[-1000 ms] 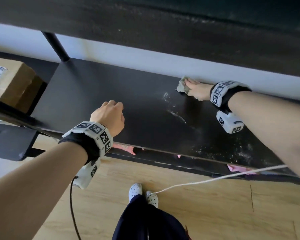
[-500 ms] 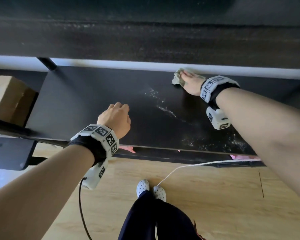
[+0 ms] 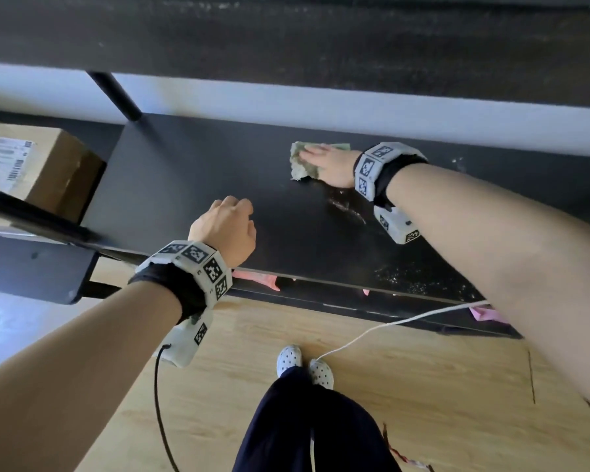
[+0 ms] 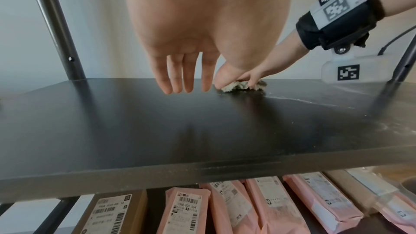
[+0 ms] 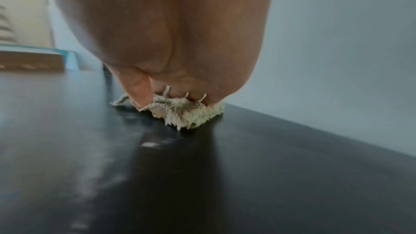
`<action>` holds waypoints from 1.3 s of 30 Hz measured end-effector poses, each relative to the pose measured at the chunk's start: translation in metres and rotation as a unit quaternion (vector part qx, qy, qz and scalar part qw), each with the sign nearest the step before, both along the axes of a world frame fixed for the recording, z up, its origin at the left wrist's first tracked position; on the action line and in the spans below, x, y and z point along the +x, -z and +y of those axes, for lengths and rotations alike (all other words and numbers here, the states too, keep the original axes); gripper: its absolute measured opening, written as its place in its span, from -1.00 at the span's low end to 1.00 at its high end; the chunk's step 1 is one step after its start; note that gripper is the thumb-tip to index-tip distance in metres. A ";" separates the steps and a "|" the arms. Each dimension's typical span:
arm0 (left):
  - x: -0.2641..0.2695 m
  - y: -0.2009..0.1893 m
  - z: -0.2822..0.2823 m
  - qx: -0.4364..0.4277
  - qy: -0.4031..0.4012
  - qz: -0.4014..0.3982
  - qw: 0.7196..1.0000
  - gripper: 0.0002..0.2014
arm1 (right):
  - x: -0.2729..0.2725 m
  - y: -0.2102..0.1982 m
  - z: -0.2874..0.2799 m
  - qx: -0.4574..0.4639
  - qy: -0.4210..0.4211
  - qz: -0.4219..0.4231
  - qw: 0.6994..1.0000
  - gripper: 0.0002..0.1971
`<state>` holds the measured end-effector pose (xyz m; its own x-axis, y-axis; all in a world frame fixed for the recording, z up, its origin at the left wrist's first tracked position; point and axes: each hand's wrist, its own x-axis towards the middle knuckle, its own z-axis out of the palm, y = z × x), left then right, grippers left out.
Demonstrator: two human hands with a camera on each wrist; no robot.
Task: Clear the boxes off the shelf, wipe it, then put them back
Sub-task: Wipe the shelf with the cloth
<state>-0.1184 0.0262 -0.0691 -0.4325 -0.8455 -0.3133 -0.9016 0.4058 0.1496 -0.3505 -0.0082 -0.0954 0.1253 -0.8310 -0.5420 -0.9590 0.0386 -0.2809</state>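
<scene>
Beside the black shelf, past its left end, a brown cardboard box with a white barcode label stood on the neighbouring surface, apart from the shelf top. Over the shelf's front left part, the left hand hung with its fingers straight, close together and pointing down, their tips just above the dark board and holding nothing. Toward the shelf's back edge, near its middle, the right hand lay flat on a frayed, pale green-grey cloth, fingers stretched out over it and the thumb bearing down at its edge; the cloth was squashed against the board. From the cloth toward the shelf's front right corner ran whitish smears and specks of dust. Under the shelf, on the tier below, a brown labelled box lay at the left and pink mailer parcels lay side by side to its right. Below the shelf's front edge, white dotted shoes stood on the wooden floor, with a white cord trailing above them.
</scene>
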 end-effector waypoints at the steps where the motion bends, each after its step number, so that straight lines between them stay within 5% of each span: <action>1: -0.001 0.002 0.002 -0.003 0.003 0.005 1.000 -0.68 | -0.019 0.000 0.002 -0.004 0.034 0.014 0.999 -0.40; 5: -0.002 0.008 0.007 -0.005 0.008 0.026 1.000 -0.69 | -0.065 -0.002 0.030 0.009 0.129 0.038 0.991 -0.42; 8: -0.001 0.010 0.010 -0.002 0.011 0.027 1.000 -0.69 | -0.041 -0.015 0.047 0.031 0.134 0.022 0.990 -0.39; 14: 0.000 0.007 0.001 -0.006 -0.003 0.023 1.000 -0.68 | 0.078 -0.022 0.039 0.020 -0.058 -0.006 0.998 -0.46; 17: 0.004 0.006 -0.008 0.000 0.001 0.022 1.000 -0.65 | 0.096 -0.016 0.023 0.021 -0.101 -0.017 0.995 -0.45; 26: 0.018 0.006 -0.005 0.041 0.012 0.047 0.998 -0.66 | -0.031 -0.024 0.084 0.046 0.162 0.041 0.985 -0.44; 32: 0.022 0.009 -0.006 0.052 0.024 0.045 0.997 -0.65 | -0.012 -0.024 0.101 0.080 0.233 0.022 0.969 -0.40; 36: 0.018 0.010 -0.009 0.038 0.039 0.044 0.998 -0.66 | 0.027 -0.014 0.063 0.050 0.193 0.016 0.980 -0.40; 39: 0.015 0.012 -0.009 0.031 0.049 0.035 0.998 -0.67 | 0.067 -0.008 0.046 0.027 0.085 0.004 0.996 -0.41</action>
